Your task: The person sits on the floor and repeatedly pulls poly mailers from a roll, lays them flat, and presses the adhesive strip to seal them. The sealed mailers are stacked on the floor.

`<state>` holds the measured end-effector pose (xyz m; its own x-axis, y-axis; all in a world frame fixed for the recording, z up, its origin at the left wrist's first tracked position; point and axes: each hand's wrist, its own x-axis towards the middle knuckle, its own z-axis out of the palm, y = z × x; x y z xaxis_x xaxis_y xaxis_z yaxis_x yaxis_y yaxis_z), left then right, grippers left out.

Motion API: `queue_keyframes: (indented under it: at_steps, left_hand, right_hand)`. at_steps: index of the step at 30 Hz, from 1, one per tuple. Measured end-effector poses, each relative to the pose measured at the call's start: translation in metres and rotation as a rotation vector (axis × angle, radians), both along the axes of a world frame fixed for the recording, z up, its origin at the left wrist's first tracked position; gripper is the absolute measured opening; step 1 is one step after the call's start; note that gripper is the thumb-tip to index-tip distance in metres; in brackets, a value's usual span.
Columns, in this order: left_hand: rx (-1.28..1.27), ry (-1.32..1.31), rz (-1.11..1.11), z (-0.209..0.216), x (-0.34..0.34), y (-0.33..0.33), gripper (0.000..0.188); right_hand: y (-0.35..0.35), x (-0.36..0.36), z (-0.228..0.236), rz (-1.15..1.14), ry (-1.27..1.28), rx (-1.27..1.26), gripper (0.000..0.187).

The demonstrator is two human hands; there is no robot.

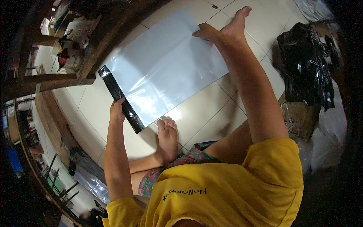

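Gripping black band (112, 84) of white sheet (162, 62) with left hand (118, 108); touching opposite end with right hand (208, 32), cannot tell whether pinching; lengthwise between both hands.

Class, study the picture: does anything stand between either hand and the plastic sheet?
Nothing visible does. The left hand grips the black band at one end of the sheet; the right hand reaches over the opposite end. One foot lies near a corner, but not between sheet and hands.
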<state>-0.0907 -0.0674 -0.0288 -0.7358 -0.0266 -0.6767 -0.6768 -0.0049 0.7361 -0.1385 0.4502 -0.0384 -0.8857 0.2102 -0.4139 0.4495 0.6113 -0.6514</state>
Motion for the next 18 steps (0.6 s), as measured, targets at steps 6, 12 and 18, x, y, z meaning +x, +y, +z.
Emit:
queue_keyframes:
  at_steps: [6,12,18]
  left_hand:
    - [0.035,0.001,-0.006,0.0,0.002,-0.001,0.028]
    - [0.006,0.016,-0.006,0.008,0.004,0.004,0.026]
    - [0.063,0.026,0.013,0.003,0.006,-0.001,0.025]
  right_hand:
    - [0.004,0.007,0.013,0.0,0.004,-0.06,0.076]
    - [0.005,0.017,0.031,-0.248,0.153,-0.153,0.08]
    - [-0.014,0.014,0.059,-1.303,0.745,-0.33,0.083]
